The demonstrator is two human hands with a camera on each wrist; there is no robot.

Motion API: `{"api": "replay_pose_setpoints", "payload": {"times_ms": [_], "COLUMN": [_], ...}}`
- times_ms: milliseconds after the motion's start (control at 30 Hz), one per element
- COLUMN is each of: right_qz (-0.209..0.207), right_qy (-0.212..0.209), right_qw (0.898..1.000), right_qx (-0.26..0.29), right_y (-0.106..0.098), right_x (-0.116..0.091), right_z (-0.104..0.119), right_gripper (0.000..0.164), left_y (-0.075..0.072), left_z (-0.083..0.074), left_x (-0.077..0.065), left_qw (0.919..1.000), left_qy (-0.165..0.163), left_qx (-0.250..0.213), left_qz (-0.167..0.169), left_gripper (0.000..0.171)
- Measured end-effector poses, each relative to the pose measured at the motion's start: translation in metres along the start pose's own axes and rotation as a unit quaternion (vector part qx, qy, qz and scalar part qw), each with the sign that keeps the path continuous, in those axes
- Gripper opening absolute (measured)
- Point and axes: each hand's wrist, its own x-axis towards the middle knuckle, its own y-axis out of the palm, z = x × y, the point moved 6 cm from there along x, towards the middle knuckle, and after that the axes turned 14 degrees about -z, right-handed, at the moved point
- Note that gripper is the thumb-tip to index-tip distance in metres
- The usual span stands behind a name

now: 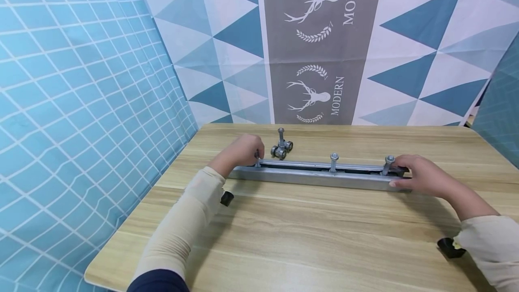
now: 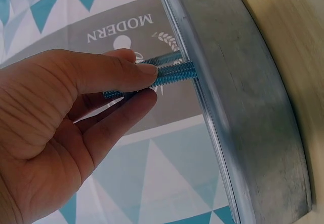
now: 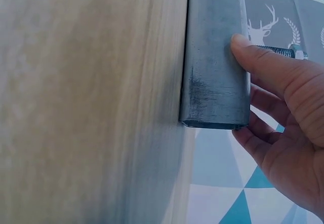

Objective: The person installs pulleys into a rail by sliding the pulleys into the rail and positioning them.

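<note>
A long grey metal channel rail [image 1: 308,178] lies across the table, slot side up. My left hand [image 1: 245,150] is at its left end, thumb and fingers pinching a threaded bolt [image 2: 174,73] that stands up out of the slot. Two more upright bolts show along the slot, a middle bolt [image 1: 334,163] and a right bolt [image 1: 388,166]. At the right end my right hand [image 1: 425,177] grips the rail, its thumb on the near wall and its fingers at the far side and end. Whatever carries the bolts inside the slot is mostly hidden.
Behind the rail, near its left end, a small four-wheeled roller trolley [image 1: 281,148] stands with its bolt upward. The wooden table [image 1: 324,238] meets a patterned cloth [image 1: 227,48] at the back, and a blue checked sheet [image 1: 61,102] hangs on the left.
</note>
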Motion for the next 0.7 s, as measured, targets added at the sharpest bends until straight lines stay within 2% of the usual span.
{"api": "replay_pose_setpoints", "payload": {"times_ms": [700], "right_qz": [0.004], "right_qy": [0.006], "right_qw": [1.0], "right_qx": [0.001], "right_y": [0.001], "right_x": [0.001], "right_z": [-0.002], "right_gripper": [0.04], "left_y": [0.009], "left_z": [-0.022], "left_x": [0.016], "left_qw": [0.9996], "left_qy": [0.026], "left_qx": [0.004], "left_qz": [-0.002], "left_gripper": [0.027]}}
